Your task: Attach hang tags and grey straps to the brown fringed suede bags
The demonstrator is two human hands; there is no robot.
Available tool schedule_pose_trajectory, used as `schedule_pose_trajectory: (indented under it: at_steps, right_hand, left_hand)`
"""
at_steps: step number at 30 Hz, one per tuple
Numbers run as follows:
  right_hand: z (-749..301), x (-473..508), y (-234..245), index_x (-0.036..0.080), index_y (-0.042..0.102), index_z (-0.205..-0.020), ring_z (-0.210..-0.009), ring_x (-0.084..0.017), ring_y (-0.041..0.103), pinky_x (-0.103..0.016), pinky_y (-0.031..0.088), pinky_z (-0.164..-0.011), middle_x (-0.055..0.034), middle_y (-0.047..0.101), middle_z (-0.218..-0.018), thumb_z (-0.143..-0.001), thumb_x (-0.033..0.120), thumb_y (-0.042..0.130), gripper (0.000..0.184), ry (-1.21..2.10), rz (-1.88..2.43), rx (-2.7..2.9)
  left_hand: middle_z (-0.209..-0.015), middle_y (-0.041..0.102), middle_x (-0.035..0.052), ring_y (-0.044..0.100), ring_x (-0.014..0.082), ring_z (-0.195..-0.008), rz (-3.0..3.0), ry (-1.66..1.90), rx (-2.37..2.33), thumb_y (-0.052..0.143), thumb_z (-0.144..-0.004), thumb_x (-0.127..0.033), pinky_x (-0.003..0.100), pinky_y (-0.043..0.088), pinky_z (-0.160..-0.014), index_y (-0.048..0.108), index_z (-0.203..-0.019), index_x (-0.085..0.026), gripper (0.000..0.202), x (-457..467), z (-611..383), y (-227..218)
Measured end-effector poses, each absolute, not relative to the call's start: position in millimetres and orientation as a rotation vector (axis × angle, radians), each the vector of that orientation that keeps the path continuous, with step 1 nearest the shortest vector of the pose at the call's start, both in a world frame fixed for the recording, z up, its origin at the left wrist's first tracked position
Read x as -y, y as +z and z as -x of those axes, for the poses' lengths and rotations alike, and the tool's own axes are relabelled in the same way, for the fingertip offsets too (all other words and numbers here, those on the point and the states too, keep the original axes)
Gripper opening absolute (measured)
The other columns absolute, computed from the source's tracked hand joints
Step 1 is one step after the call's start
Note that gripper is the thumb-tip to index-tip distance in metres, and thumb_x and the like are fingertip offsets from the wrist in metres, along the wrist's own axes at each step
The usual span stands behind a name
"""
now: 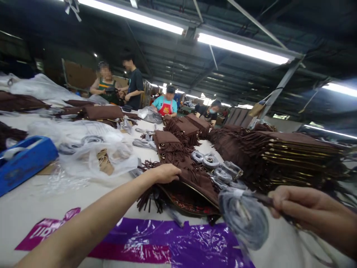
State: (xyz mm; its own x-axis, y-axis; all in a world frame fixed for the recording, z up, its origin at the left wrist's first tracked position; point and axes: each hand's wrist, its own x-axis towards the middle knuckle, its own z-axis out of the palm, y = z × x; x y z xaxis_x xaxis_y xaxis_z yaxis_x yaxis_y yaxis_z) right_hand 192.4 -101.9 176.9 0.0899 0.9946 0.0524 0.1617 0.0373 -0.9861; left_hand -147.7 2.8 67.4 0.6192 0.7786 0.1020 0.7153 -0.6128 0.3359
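My left hand (pixel 168 173) is closed on the upper edge of a brown fringed bag (pixel 202 183). The bag lies on the table with its zip mouth gaping towards me, and a reddish patterned lining shows inside. On the right, my right hand (pixel 302 204) pinches a dark strap end. From it hangs a coiled strap (pixel 245 219) in clear plastic wrap, blurred, just beside the bag's right corner. Several wrapped strap coils (pixel 210 160) lie behind the bag.
A tall stack of brown bags (pixel 301 149) stands at right; more fringed bags (pixel 185 126) lie ahead. At left are a blue tape dispenser (pixel 30 160) and clear plastic bags (pixel 97 160). Purple plastic sheeting (pixel 200 242) covers the near table. Several people work across the table.
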Motion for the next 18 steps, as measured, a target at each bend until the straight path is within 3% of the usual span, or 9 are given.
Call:
schedule_pose_trajectory:
  at_steps: [2, 5, 8, 13, 18]
  right_hand:
    - [-168, 108, 156, 0.015, 0.072, -0.061, -0.051, -0.012, 0.052, -0.022, 0.039, -0.046, -0.0062, 0.064, -0.057, -0.06, 0.029, 0.084, 0.019, 1.336, 1.389, 1.767]
    - [-118, 110, 122, 0.015, 0.071, -0.065, -0.052, -0.009, 0.045, -0.02, 0.035, -0.051, -0.0004, 0.061, -0.057, -0.074, 0.032, 0.07, 0.019, 1.518, 1.254, 2.049]
    - [-63, 108, 90, 0.015, 0.068, -0.065, -0.054, -0.01, 0.046, -0.021, 0.035, -0.053, 0.0014, 0.06, -0.057, -0.075, 0.027, 0.062, 0.017, 1.551, 1.139, 2.143]
    - [6, 102, 53, 0.018, 0.069, -0.064, -0.059, -0.012, 0.052, -0.022, 0.034, -0.056, 0.0019, 0.063, -0.06, -0.068, 0.013, 0.058, 0.013, 1.103, 1.061, 2.486]
    - [-5, 72, 61, 0.02, 0.059, -0.07, -0.039, -0.008, 0.042, -0.021, 0.029, -0.041, 0.0024, 0.067, -0.064, -0.073, 0.028, 0.056, 0.009, 1.74, 0.974, 2.281]
  left_hand:
    - [-0.085, 0.066, 0.0038, 0.059, 0.0188, -0.081, -2.494, 0.392, -1.168, 0.057, -0.084, -0.015, 0.026, 0.041, -0.073, 0.065, -0.085, -0.017, 0.009, -6, 152, 60]
    - [-0.083, 0.064, 0.0012, 0.055, 0.0157, -0.078, -2.401, 0.437, -1.202, 0.054, -0.085, -0.018, 0.023, 0.04, -0.071, 0.065, -0.085, -0.016, 0.011, -10, 160, 47]
    - [-0.078, 0.061, -0.0005, 0.052, 0.0147, -0.075, -2.279, 0.481, -1.245, 0.052, -0.084, -0.021, 0.023, 0.039, -0.069, 0.064, -0.084, -0.015, 0.013, -18, 166, 36]
    - [-0.067, 0.054, -0.0038, 0.047, 0.012, -0.068, -2.088, 0.504, -1.258, 0.054, -0.078, -0.021, 0.02, 0.036, -0.062, 0.062, -0.077, -0.014, 0.011, -37, 173, 25]
    - [-0.064, 0.05, -0.0044, 0.044, 0.0112, -0.063, -1.922, 0.592, -1.225, 0.052, -0.077, -0.024, 0.021, 0.036, -0.059, 0.06, -0.076, -0.013, 0.013, -46, 178, 10]
